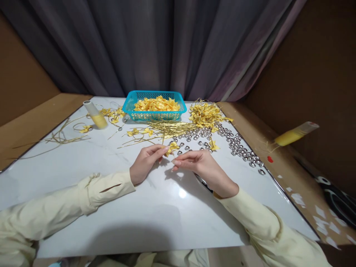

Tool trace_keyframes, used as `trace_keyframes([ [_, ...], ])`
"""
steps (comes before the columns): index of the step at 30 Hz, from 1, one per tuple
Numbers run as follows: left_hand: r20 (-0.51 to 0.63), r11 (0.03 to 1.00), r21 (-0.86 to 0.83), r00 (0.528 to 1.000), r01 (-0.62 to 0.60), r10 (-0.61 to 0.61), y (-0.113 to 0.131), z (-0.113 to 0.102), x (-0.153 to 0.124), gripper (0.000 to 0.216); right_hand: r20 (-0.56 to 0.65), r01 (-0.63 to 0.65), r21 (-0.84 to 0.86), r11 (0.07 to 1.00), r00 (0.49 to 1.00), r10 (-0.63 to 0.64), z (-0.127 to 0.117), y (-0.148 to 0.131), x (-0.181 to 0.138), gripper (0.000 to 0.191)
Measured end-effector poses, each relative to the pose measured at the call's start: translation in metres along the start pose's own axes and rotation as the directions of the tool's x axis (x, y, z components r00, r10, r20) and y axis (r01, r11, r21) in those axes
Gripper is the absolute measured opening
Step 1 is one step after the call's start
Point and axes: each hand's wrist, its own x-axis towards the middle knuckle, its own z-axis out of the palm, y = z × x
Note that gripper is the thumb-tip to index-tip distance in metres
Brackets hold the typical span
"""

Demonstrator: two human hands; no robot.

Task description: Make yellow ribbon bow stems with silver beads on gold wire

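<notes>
- The left hand (150, 161) is pinching a yellow bow (174, 147) between thumb and fingers.
- The right hand (207, 170) is closing thumb and fingertips on a thin strand (173, 157) at the bow's near side.
- The bow is sitting between the two hands, over the middle of the white table (200, 226).
- Gold wires (175, 128) are lying in a bundle just beyond the hands.
- Silver beads (240, 150) are spreading from the wires toward the table's right edge, some lying near the bow.
- A loose bow (213, 145) is resting among the beads, beyond the right hand.
- A blue basket (152, 91) is standing behind the wires, holding many yellow pieces (157, 104).
- A heap of wired bows (205, 113) is lying to the basket's right.
- A bottle (97, 118) with yellow contents is standing to the basket's left.
- White scraps (297, 199) are lying off the table, at far right.
- A dark curtain (155, 48) is hanging behind everything.
</notes>
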Motion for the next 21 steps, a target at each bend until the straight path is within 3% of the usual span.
trace_keyframes([
  [5, -0.06, 0.999, 0.034, 0.998, -0.013, 0.015, 0.0034, 0.002, -0.0003, 0.025, 0.176, -0.06, 0.26, 0.964, 0.984, 0.014, 0.006, 0.0073, 0.0011, 0.013],
  [9, 0.03, 0.963, -0.237, 0.991, 0.13, -0.127, 0.0013, 0.0043, 0.0001, 0.022, 0.166, -0.109, 0.299, 0.948, 0.984, 0.061, 0.0067, 0.0082, 0.0036, 0.013],
  [12, 0.203, 0.841, -0.461, 0.957, 0.281, -0.208, -0.0008, 0.0055, 0.0007, 0.018, 0.105, -0.107, 0.291, 0.951, 0.991, 0.079, 0.004, 0.0097, 0.0065, 0.012],
  [15, 0.333, 0.742, -0.549, 0.914, 0.386, -0.229, -0.0026, 0.0048, 0.0017, 0.016, 0.066, -0.056, 0.259, 0.964, 0.997, 0.04, 0.0018, 0.0115, 0.0083, 0.011],
  [21, 0.356, 0.672, -0.6, 0.897, 0.434, -0.261, -0.0043, 0.0018, 0.005, 0.009, -0.043, 0.09, 0.011, 0.996, 0.995, -0.09, 0.0011, 0.0054, 0.0052, 0.012],
])
